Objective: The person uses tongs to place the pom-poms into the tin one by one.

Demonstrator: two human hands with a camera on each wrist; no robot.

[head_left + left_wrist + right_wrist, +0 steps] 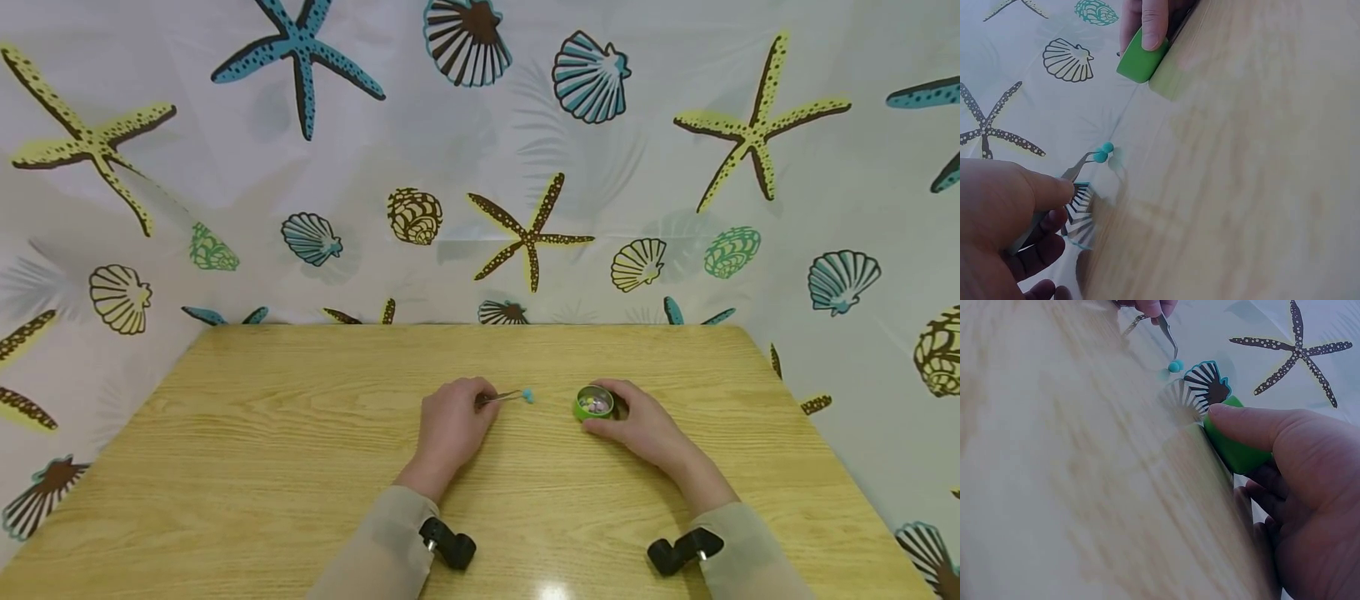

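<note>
My left hand pinches a pair of metal tweezers with bent tips. At those tips are small turquoise balls, close together; whether they touch the table I cannot tell. To their right, my right hand grips a small round green tin between thumb and fingers. The tin's open top faces up in the head view, showing several small pale pink, white and yellow pieces inside. The rear of the tweezers is hidden by the left hand.
Both hands work over a wooden table. A pale cloth printed with starfish and shells hangs behind the table and along both sides. Each wrist carries a black camera mount on its sleeve.
</note>
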